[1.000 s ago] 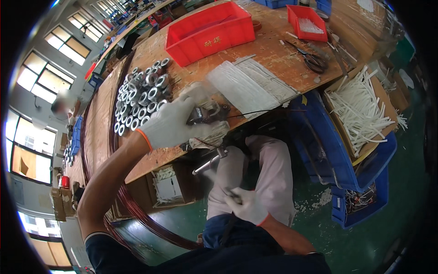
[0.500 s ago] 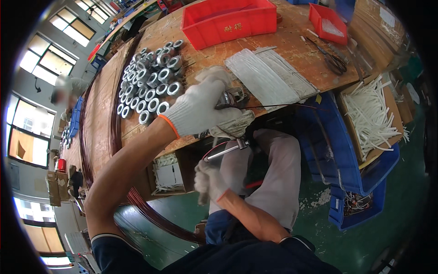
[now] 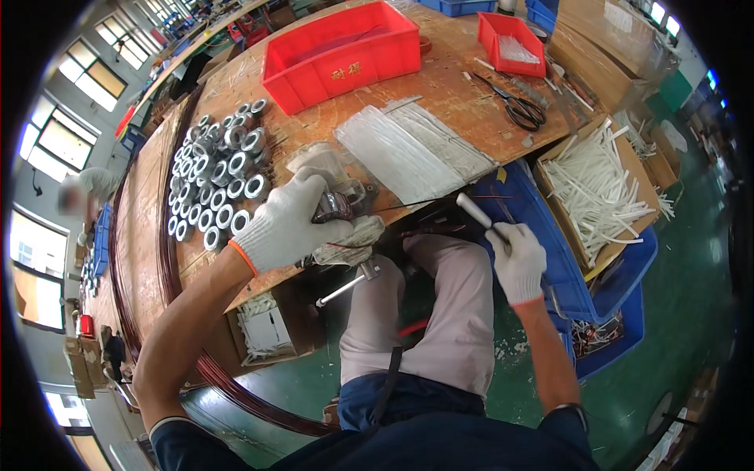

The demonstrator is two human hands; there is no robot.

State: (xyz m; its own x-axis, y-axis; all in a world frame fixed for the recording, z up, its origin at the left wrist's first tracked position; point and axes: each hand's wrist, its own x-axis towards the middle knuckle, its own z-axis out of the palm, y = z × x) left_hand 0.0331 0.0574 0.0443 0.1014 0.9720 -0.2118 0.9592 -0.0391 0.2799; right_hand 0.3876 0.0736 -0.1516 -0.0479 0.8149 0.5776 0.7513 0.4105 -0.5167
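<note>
My left hand [image 3: 289,224], in a white knit glove, curves its fingers and thumb around a dark, wire-wound ring [image 3: 336,206] at the table's front edge. Under the ring is a cloth-wrapped vise [image 3: 351,239], whose metal bar handle [image 3: 345,290] slants down over my lap. A thin dark wire [image 3: 408,206] stretches rightward from the ring. On the right, above the blue bin, my gloved right hand [image 3: 520,263] is closed on a white cylindrical tool [image 3: 473,212], dark near the fingers; its exact kind is unclear.
Many silvery rings [image 3: 216,177] are heaped at left. Behind stand a large red bin [image 3: 342,77] and a small red bin [image 3: 510,51]. White strips [image 3: 416,149] and black-handled scissors [image 3: 522,114] lie on the table. A carton of white tubes [image 3: 597,188] sits in a blue bin [image 3: 542,235].
My right hand has gone from beside the vise handle out to the right, and the white tool now shows in it. My left hand stays at the wound ring; the whole view has shifted.
</note>
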